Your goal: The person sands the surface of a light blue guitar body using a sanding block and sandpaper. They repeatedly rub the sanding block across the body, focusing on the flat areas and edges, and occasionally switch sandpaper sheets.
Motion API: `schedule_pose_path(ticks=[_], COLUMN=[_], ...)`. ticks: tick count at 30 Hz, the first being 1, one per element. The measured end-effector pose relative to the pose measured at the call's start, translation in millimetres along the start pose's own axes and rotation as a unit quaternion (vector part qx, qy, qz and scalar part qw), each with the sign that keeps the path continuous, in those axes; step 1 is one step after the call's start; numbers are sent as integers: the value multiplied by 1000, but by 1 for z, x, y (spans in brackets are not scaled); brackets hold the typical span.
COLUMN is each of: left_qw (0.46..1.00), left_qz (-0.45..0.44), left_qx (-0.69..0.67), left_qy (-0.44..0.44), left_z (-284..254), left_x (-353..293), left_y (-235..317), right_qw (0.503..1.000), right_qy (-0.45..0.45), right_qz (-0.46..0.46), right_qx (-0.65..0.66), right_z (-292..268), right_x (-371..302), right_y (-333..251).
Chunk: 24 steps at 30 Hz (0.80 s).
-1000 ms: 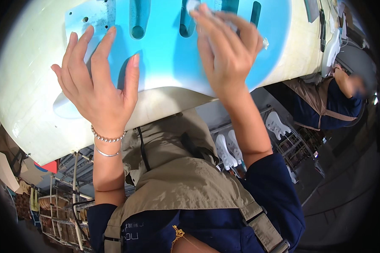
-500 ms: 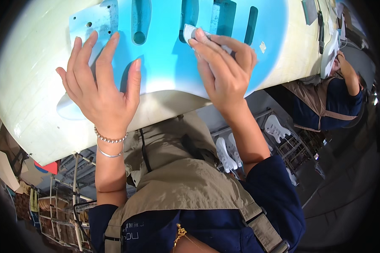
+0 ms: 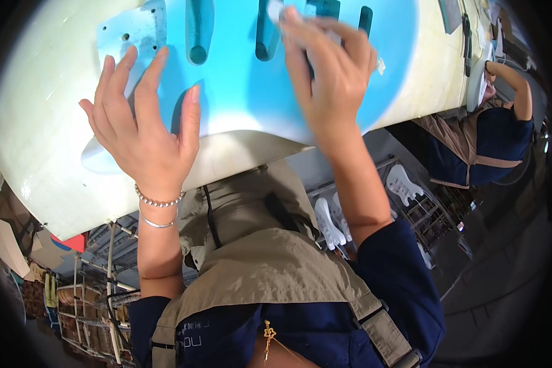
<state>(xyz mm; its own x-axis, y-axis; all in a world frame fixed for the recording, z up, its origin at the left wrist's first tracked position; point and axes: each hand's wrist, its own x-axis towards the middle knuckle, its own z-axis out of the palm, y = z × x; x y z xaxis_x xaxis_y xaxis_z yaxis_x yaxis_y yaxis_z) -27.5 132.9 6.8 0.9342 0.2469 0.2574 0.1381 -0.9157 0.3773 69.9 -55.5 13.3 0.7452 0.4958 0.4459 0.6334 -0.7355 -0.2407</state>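
An electric guitar body (image 3: 236, 92), bright blue fading to white at its edge, lies on the pale worktable (image 3: 43, 147). Several routed slots and small screw holes are cut into its face. My left hand (image 3: 144, 126) rests on the body's left part, fingers spread, near the corner with the holes. In my right hand (image 3: 334, 80) is a small folded piece of pale sandpaper (image 3: 275, 11), pinched between thumb and fingers and set against the blue face beside a slot. Part of the sandpaper is hidden by the fingers, and the hand is slightly blurred.
At the right another person (image 3: 487, 144) handles a white piece (image 3: 477, 83) at the table's end. White guitar bodies (image 3: 403, 184) stand on a rack below the table. A metal frame cart (image 3: 110, 288) is at lower left. A flat grey block (image 3: 451, 15) lies at the far right.
My right hand with the sandpaper has slid farther up the guitar body, away from me. My left hand stays spread in nearly the same place, and the guitar body has shifted slightly.
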Motion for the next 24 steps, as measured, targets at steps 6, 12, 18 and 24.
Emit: schedule_pose_path(ticks=[6,12,18,24], left_qw=[1000,1000,1000,1000], left_qz=[-3,-1,-5,-2], left_qx=[3,-5,0,-7], left_qy=[-14,-6,-1,-16], left_z=[-2,0,0,-2], left_x=[1,1,2,4], left_y=[2,5,3,5], right_qw=[1000,999,1000,1000], right_qy=[-5,-2,9,9], right_qz=[-2,42,9,6], right_qx=[-16,2,-2,-20], right_z=[-2,-8,2,3], right_x=[0,-20,5,-1], right_y=[1,-12,1,4])
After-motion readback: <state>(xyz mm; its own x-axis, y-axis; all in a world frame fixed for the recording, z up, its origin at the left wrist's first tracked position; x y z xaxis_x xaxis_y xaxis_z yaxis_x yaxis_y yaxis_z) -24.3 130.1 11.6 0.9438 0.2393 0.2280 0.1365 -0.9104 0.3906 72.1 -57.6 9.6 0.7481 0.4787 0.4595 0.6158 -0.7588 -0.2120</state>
